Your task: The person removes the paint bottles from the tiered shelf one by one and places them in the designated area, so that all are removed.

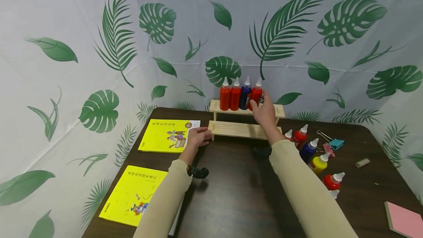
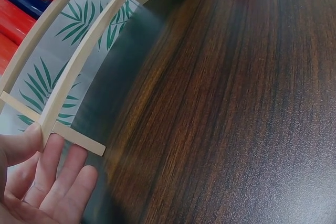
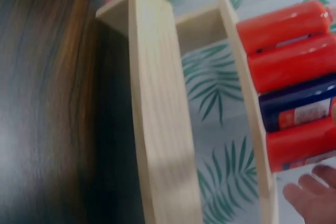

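A two-tier wooden rack (image 1: 239, 129) stands at the back of the table. My left hand (image 1: 197, 139) pinches the left end of its lower shelf, thumb above and fingers beneath. On the upper shelf (image 1: 279, 111) several bottles with white nozzle caps stand upright in a row: two red, a dark blue bottle (image 1: 245, 96), then a red bottle (image 1: 256, 94) at the right. My right hand (image 1: 265, 112) is around that last red bottle, thumb overlapping its front. In the right wrist view the other fingers (image 3: 311, 183) lie apart from its side.
More capped bottles, including a yellow bottle (image 1: 318, 163), lie on the table beside my right forearm. Beyond them are binder clips (image 1: 336, 144) and a small beige piece (image 1: 362, 163). A pink pad (image 1: 404, 219) sits front right; yellow books (image 1: 162, 135) lie left.
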Available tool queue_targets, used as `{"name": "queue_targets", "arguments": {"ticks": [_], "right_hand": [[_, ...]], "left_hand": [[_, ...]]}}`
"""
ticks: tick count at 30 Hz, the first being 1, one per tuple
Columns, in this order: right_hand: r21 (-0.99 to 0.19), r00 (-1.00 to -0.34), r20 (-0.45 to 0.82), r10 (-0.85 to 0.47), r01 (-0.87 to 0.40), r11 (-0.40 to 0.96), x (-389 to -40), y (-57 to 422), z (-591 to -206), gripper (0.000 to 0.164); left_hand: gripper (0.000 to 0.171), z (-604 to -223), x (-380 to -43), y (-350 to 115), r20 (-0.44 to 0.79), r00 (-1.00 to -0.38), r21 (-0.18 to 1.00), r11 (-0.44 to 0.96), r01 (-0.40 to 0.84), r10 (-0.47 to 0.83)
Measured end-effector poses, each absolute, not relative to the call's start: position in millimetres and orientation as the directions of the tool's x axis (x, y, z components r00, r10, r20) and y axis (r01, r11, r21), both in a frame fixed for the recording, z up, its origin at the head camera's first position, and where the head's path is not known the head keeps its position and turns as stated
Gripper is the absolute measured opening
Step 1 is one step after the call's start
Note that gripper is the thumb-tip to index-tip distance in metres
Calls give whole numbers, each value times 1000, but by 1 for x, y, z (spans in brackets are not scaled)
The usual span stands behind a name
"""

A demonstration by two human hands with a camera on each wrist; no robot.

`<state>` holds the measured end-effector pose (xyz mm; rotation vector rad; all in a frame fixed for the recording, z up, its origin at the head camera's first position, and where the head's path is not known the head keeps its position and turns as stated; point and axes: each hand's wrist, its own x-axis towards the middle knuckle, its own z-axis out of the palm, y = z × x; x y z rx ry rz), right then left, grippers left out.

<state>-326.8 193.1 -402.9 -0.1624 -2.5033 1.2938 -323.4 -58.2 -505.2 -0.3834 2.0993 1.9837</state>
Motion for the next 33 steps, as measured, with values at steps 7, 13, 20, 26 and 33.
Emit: {"name": "queue_targets", "arguments": {"ticks": [7, 13, 20, 26, 33], "right_hand": [[-838, -942, 214, 260, -40, 545, -336, 197, -408, 56], [-865, -931, 181, 318, 3, 502, -339, 197, -411, 53], [-900, -915, 193, 355, -21, 436, -327, 194, -414, 50], [-925, -885, 242, 397, -87, 371, -297, 188, -415, 50], [-948, -879, 230, 418, -104, 302, -238, 191, -428, 49]], "left_hand": [[35, -506, -323, -59, -345, -938, 937, 48, -347, -34], [34, -506, -323, -61, -344, -938, 938, 38, -345, -38], [35, -506, -324, -58, -341, -940, 939, 33, -341, -19], [35, -506, -325, -58, -341, -940, 939, 33, -342, -23], [35, -508, -325, -58, -349, -937, 936, 29, -350, -29]]}}
